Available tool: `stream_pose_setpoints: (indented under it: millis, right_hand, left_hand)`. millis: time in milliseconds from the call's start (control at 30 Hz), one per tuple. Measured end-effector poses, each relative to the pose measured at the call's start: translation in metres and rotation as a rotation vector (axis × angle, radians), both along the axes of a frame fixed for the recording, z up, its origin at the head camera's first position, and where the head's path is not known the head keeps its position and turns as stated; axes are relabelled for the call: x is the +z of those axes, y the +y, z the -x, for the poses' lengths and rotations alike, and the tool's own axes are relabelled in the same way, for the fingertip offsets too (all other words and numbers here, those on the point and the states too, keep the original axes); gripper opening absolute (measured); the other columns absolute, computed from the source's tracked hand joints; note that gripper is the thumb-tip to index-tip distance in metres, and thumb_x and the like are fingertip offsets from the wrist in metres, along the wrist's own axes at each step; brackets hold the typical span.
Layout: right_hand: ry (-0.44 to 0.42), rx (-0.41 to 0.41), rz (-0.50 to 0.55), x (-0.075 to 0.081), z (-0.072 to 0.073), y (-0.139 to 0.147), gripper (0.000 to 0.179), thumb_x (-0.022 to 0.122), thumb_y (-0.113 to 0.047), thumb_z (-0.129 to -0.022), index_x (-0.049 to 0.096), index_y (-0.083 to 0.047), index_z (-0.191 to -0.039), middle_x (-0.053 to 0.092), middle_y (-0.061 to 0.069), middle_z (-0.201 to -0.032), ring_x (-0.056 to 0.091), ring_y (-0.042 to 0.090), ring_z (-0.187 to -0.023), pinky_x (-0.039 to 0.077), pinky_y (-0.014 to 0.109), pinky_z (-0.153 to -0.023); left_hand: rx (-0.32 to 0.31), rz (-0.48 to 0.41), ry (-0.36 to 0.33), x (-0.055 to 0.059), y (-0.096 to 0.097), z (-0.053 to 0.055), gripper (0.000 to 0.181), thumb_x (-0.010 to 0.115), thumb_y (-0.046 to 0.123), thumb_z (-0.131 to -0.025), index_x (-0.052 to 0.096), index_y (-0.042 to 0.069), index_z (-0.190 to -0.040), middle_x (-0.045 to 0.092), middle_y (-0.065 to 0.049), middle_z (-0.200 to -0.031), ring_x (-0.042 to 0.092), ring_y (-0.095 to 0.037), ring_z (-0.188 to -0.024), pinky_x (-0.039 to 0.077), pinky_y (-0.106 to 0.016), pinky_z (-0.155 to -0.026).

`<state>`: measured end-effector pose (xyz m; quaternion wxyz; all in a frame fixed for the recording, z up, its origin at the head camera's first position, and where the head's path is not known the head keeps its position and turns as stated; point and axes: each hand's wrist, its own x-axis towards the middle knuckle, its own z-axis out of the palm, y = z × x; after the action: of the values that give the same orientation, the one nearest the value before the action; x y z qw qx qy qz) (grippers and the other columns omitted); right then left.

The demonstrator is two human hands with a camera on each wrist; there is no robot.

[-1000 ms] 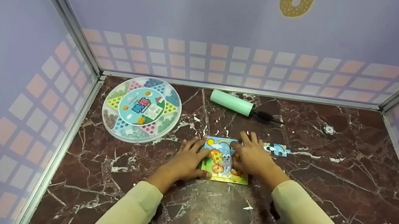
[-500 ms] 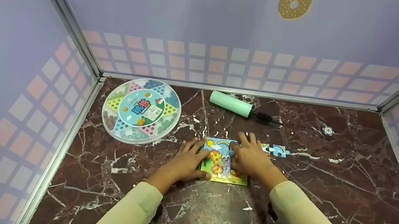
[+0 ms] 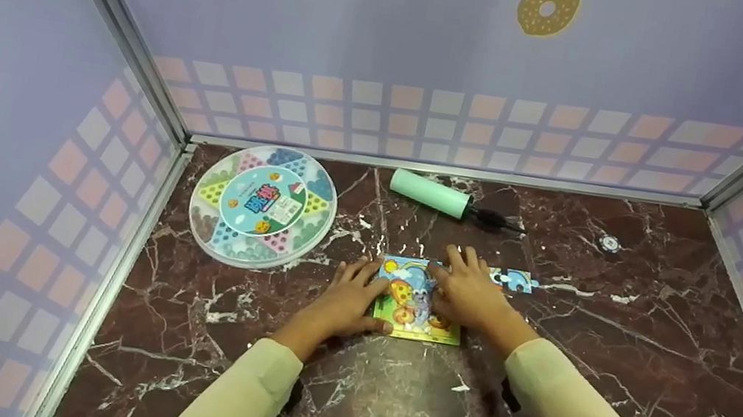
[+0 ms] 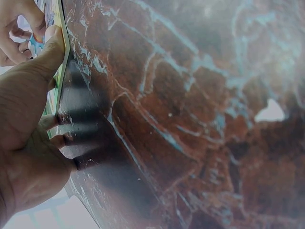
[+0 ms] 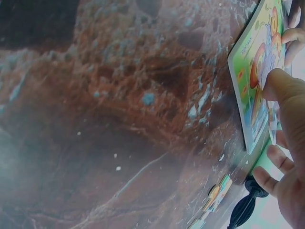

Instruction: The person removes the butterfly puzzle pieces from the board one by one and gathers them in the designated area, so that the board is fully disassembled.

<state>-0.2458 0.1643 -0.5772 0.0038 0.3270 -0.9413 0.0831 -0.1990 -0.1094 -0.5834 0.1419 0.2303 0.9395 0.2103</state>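
A small picture jigsaw puzzle (image 3: 411,308) lies flat on the dark marbled surface, showing a grey cartoon animal, a sun and a rainbow. My left hand (image 3: 345,301) rests along its left edge with fingers spread. In the left wrist view the left thumb (image 4: 53,45) presses on the puzzle's front rim. My right hand (image 3: 470,293) reaches over the upper right of the picture. In the right wrist view its thumb and fingers pinch a puzzle piece (image 5: 272,125), mostly hidden by the hand. Loose puzzle pieces (image 3: 519,282) lie just right of that hand.
A round Chinese checkers set (image 3: 264,203) sits at the back left. Behind the puzzle lies a mint green hand pump (image 3: 430,193) with a black nozzle. A small round chip (image 3: 610,243) is at the back right. Purple walls (image 3: 428,38) enclose the back and sides.
Both hands stay nearly in place over the puzzle; the right hand shifts only very slightly. The view tilts a little.
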Motion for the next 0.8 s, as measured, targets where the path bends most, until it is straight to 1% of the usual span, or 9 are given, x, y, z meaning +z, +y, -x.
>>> stream_pose_setpoints:
  millis: [133,233,333,433,500,633,800]
  right_hand:
    - [0.028,0.025,0.006,0.0,-0.001,0.004,0.048,0.076,-0.025,-0.098,0.07,-0.01,-0.143,0.053,0.027,-0.144,0.05,0.048,-0.124,0.053,0.07,-0.1]
    - [0.054,0.04,0.022,-0.001,-0.001,0.007,0.049,0.077,-0.028,-0.1,0.068,-0.008,-0.145,0.055,0.029,-0.144,0.052,0.049,-0.124,0.054,0.071,-0.101]
    - [0.071,0.054,0.067,-0.004,-0.001,0.011,0.041,0.079,-0.026,-0.099,0.069,-0.008,-0.135,0.057,0.028,-0.141,0.053,0.048,-0.12,0.053,0.07,-0.098]
    - [0.103,0.072,0.098,-0.006,-0.001,0.015,0.034,0.082,-0.025,-0.095,0.069,-0.007,-0.121,0.059,0.027,-0.136,0.053,0.045,-0.113,0.052,0.067,-0.093]
    - [0.123,0.084,0.1,-0.007,0.0,0.018,0.032,0.084,-0.024,-0.092,0.068,-0.007,-0.114,0.059,0.024,-0.132,0.052,0.042,-0.11,0.052,0.064,-0.09]
    - [0.145,0.096,0.097,-0.007,0.001,0.023,0.03,0.085,-0.024,-0.09,0.067,-0.006,-0.107,0.059,0.02,-0.127,0.052,0.04,-0.106,0.052,0.062,-0.085]
    - [0.159,0.105,0.11,-0.007,0.001,0.029,0.027,0.084,-0.024,-0.09,0.067,-0.006,-0.103,0.061,0.019,-0.127,0.053,0.04,-0.106,0.054,0.065,-0.085]
  left_hand:
    - [0.0,0.001,-0.001,0.0,0.0,0.0,0.061,0.079,0.053,-0.097,0.058,0.018,-0.142,0.022,-0.02,-0.184,0.018,-0.051,-0.17,0.011,-0.073,-0.138]
    - [0.001,0.003,0.001,0.001,0.0,0.0,0.061,0.08,0.053,-0.098,0.059,0.018,-0.143,0.022,-0.02,-0.184,0.019,-0.051,-0.17,0.012,-0.074,-0.138]
    - [0.002,0.006,0.006,0.001,0.0,-0.001,0.062,0.08,0.052,-0.097,0.059,0.018,-0.144,0.022,-0.021,-0.184,0.02,-0.051,-0.169,0.012,-0.074,-0.137]
    - [0.0,0.002,0.009,0.002,0.0,-0.001,0.062,0.081,0.051,-0.097,0.059,0.017,-0.144,0.022,-0.022,-0.183,0.019,-0.052,-0.169,0.012,-0.075,-0.137]
    - [-0.001,0.004,0.01,0.002,0.0,-0.001,0.063,0.081,0.051,-0.097,0.059,0.017,-0.144,0.022,-0.022,-0.183,0.019,-0.052,-0.169,0.012,-0.075,-0.137]
    - [-0.003,0.006,0.007,0.001,0.0,0.0,0.063,0.081,0.053,-0.097,0.059,0.017,-0.144,0.022,-0.021,-0.184,0.017,-0.051,-0.17,0.011,-0.074,-0.137]
    - [-0.004,-0.002,0.014,0.0,0.001,0.0,0.061,0.082,0.052,-0.096,0.059,0.016,-0.139,0.023,-0.022,-0.183,0.018,-0.052,-0.169,0.011,-0.075,-0.137]
